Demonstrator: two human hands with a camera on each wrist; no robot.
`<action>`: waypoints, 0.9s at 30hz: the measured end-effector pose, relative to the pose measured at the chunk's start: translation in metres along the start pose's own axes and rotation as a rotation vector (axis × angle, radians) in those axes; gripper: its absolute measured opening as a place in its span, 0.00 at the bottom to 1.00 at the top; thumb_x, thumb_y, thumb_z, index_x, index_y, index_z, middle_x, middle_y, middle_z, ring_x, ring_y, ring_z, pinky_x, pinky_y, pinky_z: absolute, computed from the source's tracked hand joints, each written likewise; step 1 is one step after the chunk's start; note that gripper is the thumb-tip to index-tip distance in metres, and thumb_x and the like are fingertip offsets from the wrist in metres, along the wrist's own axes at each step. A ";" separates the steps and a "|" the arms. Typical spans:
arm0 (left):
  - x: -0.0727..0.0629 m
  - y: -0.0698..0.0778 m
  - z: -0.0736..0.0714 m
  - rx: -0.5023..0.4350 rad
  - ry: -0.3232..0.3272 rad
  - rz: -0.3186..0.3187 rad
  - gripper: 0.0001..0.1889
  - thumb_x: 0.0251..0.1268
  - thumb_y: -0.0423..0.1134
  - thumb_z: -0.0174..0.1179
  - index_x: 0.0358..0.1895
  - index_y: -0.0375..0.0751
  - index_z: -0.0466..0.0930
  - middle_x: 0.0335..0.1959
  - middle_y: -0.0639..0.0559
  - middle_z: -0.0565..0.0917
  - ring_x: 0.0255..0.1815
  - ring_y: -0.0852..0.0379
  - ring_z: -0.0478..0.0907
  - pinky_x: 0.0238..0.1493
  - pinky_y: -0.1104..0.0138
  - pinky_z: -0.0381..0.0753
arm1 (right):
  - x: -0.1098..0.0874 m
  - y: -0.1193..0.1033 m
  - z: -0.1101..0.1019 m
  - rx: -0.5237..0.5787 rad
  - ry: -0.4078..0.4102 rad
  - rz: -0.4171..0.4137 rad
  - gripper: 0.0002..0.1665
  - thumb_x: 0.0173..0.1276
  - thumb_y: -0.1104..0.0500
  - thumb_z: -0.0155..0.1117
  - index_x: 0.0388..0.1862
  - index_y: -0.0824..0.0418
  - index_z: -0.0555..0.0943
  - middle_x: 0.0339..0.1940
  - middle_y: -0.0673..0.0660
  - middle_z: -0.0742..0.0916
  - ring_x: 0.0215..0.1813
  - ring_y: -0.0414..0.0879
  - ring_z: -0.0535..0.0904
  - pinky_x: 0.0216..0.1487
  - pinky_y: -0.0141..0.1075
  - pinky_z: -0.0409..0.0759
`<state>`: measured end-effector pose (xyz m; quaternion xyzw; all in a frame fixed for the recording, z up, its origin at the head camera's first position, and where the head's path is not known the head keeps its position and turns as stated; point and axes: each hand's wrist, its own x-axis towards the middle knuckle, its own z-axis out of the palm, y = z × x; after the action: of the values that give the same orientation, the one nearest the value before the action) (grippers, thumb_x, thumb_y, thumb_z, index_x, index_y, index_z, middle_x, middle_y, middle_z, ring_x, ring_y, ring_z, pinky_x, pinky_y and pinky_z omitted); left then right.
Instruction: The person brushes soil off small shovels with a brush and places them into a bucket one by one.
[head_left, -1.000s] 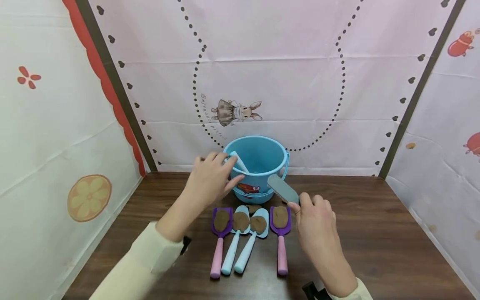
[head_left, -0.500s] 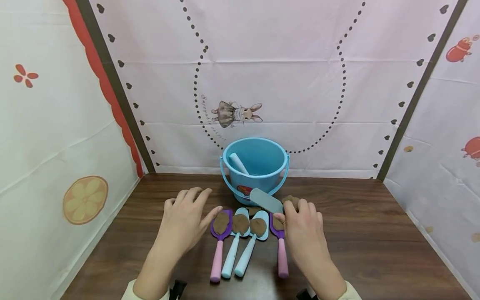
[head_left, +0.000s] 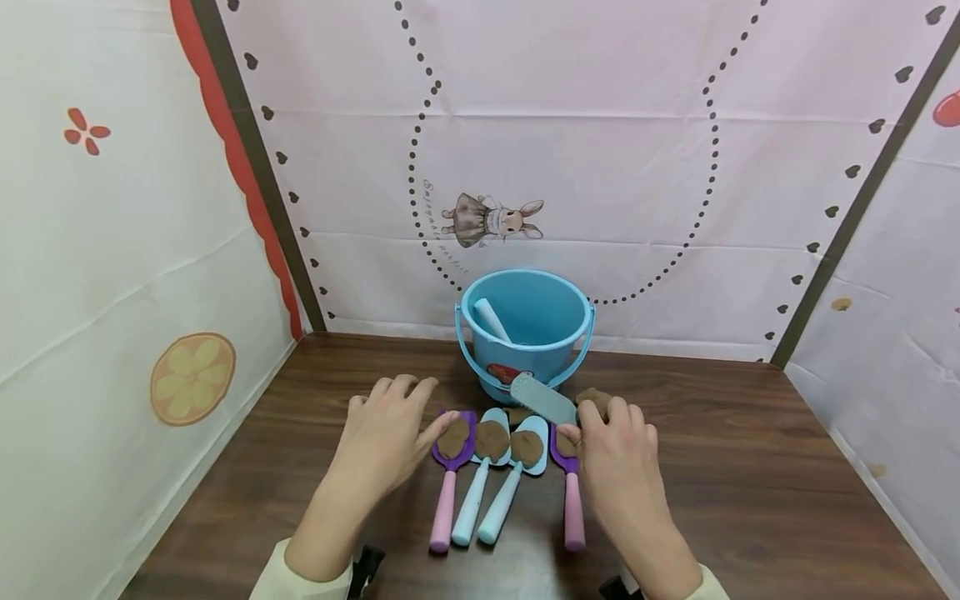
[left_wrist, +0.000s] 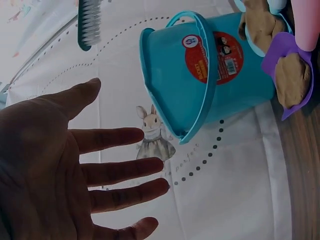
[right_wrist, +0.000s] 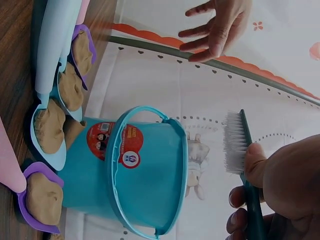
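My right hand (head_left: 618, 458) grips the dark teal handle of a brush (right_wrist: 242, 145) with white bristles. The head view shows the brush's flat grey-blue back in front of a light blue bucket (head_left: 543, 362). My left hand (head_left: 378, 450) holds nothing, fingers spread, beside the leftmost toy shovel. Two toy shovels have purple scoops and pink handles, one at the left (head_left: 443, 512) and one at the right (head_left: 573, 512). Between them lie two light blue shovels (head_left: 471, 504). Each scoop carries a brown sand-like lump (head_left: 492, 439). The right hand partly hides the right purple scoop.
Inside the bucket leans a pale blue rod (head_left: 492, 321), and its carrying handle hangs down in front. More brown lumps lie behind the shovels, one (head_left: 594, 397) just beyond my right hand. Patterned cloth (head_left: 585, 167) walls the wooden table (head_left: 720, 492) at the back and sides.
My left hand has left the rod at the bucket's rim, moving toward me and left. My right hand has brought the brush lower and slightly left. The head view has shifted a little.
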<state>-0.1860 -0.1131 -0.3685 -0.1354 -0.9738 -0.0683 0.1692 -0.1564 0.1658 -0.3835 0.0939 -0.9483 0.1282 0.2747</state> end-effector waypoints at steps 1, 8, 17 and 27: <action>0.000 0.000 0.001 -0.002 -0.003 -0.003 0.32 0.72 0.68 0.51 0.65 0.48 0.78 0.59 0.43 0.82 0.59 0.41 0.78 0.47 0.40 0.78 | 0.000 0.001 0.000 0.006 0.005 0.001 0.19 0.66 0.46 0.69 0.34 0.59 0.75 0.26 0.55 0.69 0.30 0.50 0.64 0.30 0.40 0.60; -0.001 0.003 0.020 -0.053 -0.123 -0.023 0.30 0.71 0.62 0.58 0.62 0.41 0.78 0.51 0.39 0.85 0.50 0.39 0.85 0.44 0.45 0.85 | 0.000 0.002 -0.001 0.026 0.049 -0.018 0.18 0.64 0.48 0.71 0.36 0.60 0.76 0.25 0.55 0.68 0.29 0.50 0.64 0.29 0.39 0.61; -0.011 0.007 0.058 -0.089 -0.308 -0.064 0.28 0.68 0.60 0.63 0.56 0.39 0.82 0.40 0.42 0.87 0.39 0.39 0.86 0.34 0.50 0.83 | 0.000 0.000 -0.004 0.049 0.016 -0.016 0.18 0.67 0.47 0.69 0.34 0.59 0.75 0.25 0.55 0.68 0.30 0.50 0.64 0.30 0.39 0.61; -0.018 0.008 0.085 -0.084 -0.429 -0.141 0.23 0.62 0.59 0.67 0.34 0.38 0.83 0.35 0.39 0.86 0.37 0.37 0.85 0.33 0.46 0.82 | -0.001 -0.001 -0.005 0.064 -0.015 -0.009 0.17 0.69 0.48 0.69 0.33 0.59 0.75 0.25 0.55 0.67 0.30 0.49 0.63 0.31 0.39 0.60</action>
<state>-0.1942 -0.0947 -0.4535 -0.0855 -0.9909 -0.0901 -0.0527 -0.1530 0.1669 -0.3797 0.1079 -0.9453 0.1565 0.2650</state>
